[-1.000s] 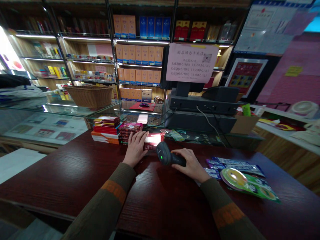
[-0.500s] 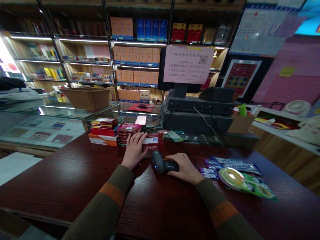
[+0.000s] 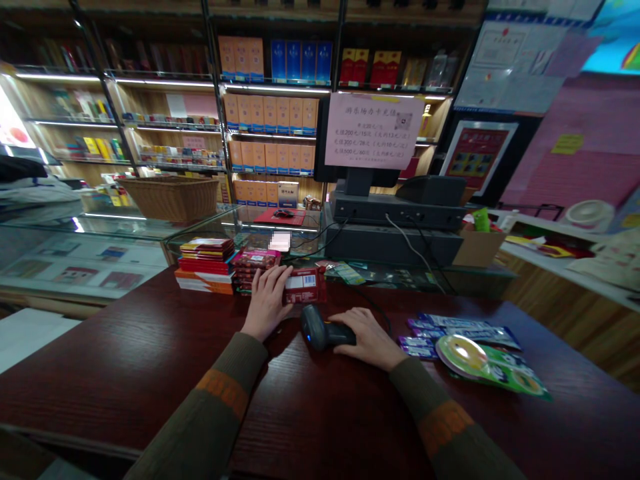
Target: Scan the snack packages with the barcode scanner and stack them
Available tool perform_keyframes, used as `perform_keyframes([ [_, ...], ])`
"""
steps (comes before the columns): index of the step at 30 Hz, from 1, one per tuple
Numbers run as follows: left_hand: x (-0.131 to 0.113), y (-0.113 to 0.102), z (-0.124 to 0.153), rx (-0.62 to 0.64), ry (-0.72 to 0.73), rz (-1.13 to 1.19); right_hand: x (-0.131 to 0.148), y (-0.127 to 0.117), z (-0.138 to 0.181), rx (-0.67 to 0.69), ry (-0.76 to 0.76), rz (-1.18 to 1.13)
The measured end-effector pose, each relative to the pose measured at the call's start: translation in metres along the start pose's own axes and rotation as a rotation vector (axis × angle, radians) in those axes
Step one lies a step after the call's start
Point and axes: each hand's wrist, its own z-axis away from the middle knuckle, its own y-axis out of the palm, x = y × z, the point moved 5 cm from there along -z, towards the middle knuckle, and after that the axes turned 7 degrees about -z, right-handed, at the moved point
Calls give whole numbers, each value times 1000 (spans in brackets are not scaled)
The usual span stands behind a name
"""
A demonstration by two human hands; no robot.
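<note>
My left hand (image 3: 269,301) is closed on the left end of a dark red snack packet (image 3: 306,285), whose white label with a barcode faces me. My right hand (image 3: 369,337) wraps round the handle of a dark grey barcode scanner (image 3: 316,328). A small blue light glows on the scanner's head, which lies just in front of the packet. Behind my left hand is a stack of red and pink packets (image 3: 257,259), and to its left a pile of red and orange boxes (image 3: 207,265).
Purple-wrapped bars (image 3: 460,330) and a green blister pack (image 3: 493,365) lie on the right of the brown counter (image 3: 320,413). A till with a monitor (image 3: 395,227) stands behind, its cables hanging down. At the back left is a wicker basket (image 3: 173,199).
The view has shifted very slightly. Both hands, the packet and the scanner stay almost where they were.
</note>
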Motion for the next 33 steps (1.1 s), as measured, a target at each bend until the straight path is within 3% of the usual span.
perform_keyframes([
  [6,-2,-2,-1,0,11,3,0,-8,1,-89,29,-45],
  [12,-6,-2,-3,2,24,15,-17,-16,-11,-400,161,-147],
  [17,-8,1,-3,-2,33,29,-30,-16,-27,-576,235,-354],
  [25,-16,1,-4,2,55,45,-40,-3,-51,-558,299,-519],
  [33,-19,1,-4,-8,73,39,-48,-3,-55,-604,237,-601],
])
